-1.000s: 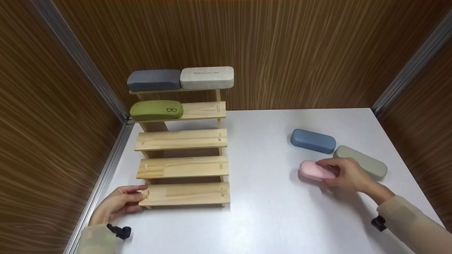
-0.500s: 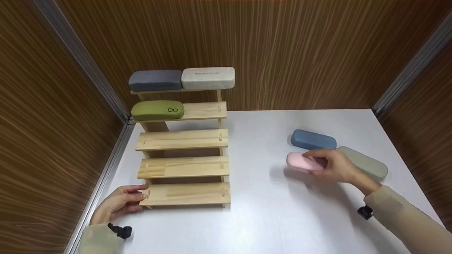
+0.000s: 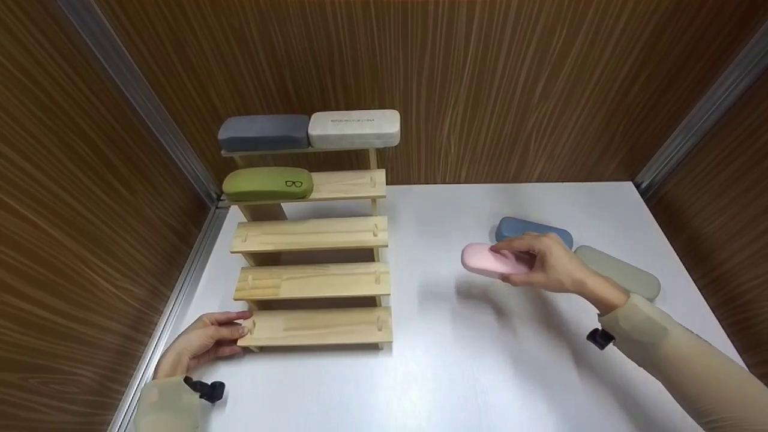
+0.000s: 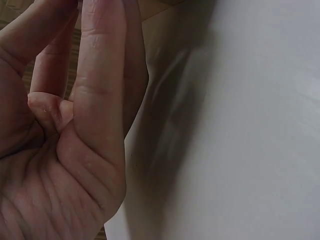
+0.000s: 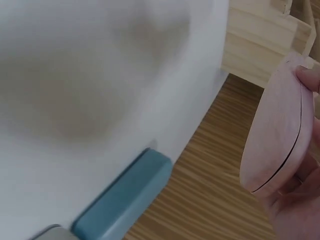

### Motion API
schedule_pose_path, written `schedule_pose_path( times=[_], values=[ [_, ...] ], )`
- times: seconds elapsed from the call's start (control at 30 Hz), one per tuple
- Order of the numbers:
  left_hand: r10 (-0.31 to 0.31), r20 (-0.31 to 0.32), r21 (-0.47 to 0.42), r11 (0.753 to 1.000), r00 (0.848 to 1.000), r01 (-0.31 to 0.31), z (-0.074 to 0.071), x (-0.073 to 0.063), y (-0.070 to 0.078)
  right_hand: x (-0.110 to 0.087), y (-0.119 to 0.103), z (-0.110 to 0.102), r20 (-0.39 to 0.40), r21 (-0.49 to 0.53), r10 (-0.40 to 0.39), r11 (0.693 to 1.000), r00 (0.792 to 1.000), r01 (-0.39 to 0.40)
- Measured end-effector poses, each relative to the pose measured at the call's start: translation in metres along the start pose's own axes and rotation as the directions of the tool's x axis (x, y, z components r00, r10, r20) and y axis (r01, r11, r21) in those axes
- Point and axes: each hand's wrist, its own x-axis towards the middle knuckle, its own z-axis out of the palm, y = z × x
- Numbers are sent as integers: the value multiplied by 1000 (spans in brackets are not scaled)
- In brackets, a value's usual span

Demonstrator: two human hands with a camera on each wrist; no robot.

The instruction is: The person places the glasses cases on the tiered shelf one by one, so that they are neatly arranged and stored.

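My right hand (image 3: 549, 264) grips a pink glasses case (image 3: 485, 260) across its top and holds it above the white table, its shadow falling below. In the right wrist view the same pink case (image 5: 277, 127) shows a dark seam along its side. At the lower left, my left hand (image 3: 207, 339) pinches the left end of the lowest step of a wooden tiered rack (image 3: 324, 327). The left wrist view shows the curled fingers (image 4: 100, 75) close up, their tips cut off at the top edge.
On the rack's top tier sit a dark grey-blue case (image 3: 264, 132) and a whitish case (image 3: 354, 128); a green case (image 3: 267, 183) lies one tier lower. A blue case (image 3: 516, 227) and a sage case (image 3: 621, 273) lie at the table's right. Wood-grain walls (image 3: 510, 90) enclose the table.
My right hand has lifted the pink glasses case off the table and carried it leftward, toward the rack. The left hand stays at the lowest step.
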Motion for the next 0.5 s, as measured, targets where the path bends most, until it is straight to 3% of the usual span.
schedule_pose_path(
  times=[0.27, 0.5],
  values=[
    [-16, -7, -2, 1000, 1000, 16, 0, 0, 0, 27, -14, -2, -26, 26, -89, 996, 996, 90],
    [-11, -6, -10, 1000, 1000, 11, 0, 0, 1, 43, -24, -1, -1, 92, -76, 993, 997, 76]
  ],
)
